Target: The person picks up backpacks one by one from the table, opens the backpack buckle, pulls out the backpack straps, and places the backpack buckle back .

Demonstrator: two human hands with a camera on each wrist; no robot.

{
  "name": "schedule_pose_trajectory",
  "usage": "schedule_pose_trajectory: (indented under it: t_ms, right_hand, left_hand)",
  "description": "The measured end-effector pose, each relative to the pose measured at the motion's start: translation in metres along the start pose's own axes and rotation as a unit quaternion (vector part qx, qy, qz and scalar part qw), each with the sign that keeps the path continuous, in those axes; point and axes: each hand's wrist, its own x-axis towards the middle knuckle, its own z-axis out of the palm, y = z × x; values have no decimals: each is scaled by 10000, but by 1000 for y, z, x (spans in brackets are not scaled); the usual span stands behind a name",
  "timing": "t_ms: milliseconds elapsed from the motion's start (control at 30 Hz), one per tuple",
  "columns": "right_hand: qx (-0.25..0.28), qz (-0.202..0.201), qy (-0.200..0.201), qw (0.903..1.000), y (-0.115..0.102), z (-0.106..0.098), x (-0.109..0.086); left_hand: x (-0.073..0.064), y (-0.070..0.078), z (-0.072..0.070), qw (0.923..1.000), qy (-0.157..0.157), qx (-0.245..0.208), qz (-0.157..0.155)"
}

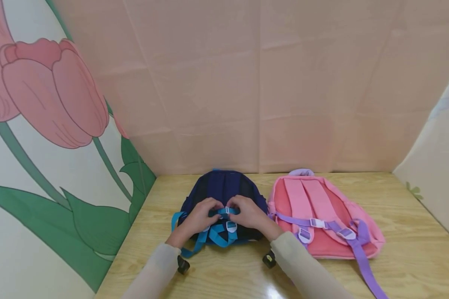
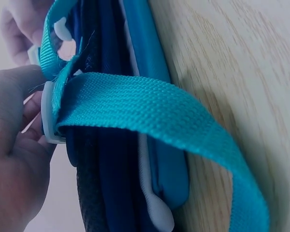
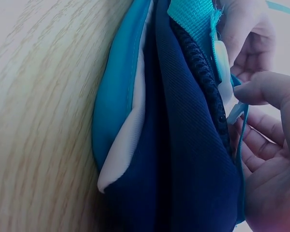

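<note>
A navy blue backpack (image 1: 224,182) lies on the table with its shoulder straps facing up. Across those straps runs a blue chest strap (image 1: 233,211) with a white buckle (image 1: 227,210) in its middle. My left hand (image 1: 202,214) pinches the strap on the buckle's left side. On the other side, my right hand (image 1: 248,211) pinches it between thumb and fingers, close to a white buckle piece (image 3: 236,112) in the right wrist view. A white strap adjuster (image 1: 231,226) lies just below the hands. In the left wrist view a loop of teal webbing (image 2: 135,101) crosses the bag's side.
A pink backpack (image 1: 334,245) with purple straps (image 1: 363,257) lies just right of the navy one, one strap trailing toward the front. The wooden table (image 1: 408,216) meets a pinkish backdrop behind. A tulip-printed panel (image 1: 52,95) borders the left side.
</note>
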Motion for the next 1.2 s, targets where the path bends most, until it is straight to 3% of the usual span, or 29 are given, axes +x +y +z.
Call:
schedule_pose_trajectory:
  t_ms: [233,867,1200]
  right_hand:
    - [-69,106,-29,9999,2,-2,-2]
    - [-243,227,88,9994,1,-12,-9]
    - [-309,64,231,9992,4,-15,-12]
  left_hand:
    - [1,0,2,9999,5,-45,-136]
    - [1,-2,4,9999,15,14,-153]
    - [2,-2,4,9998,-13,33,-180]
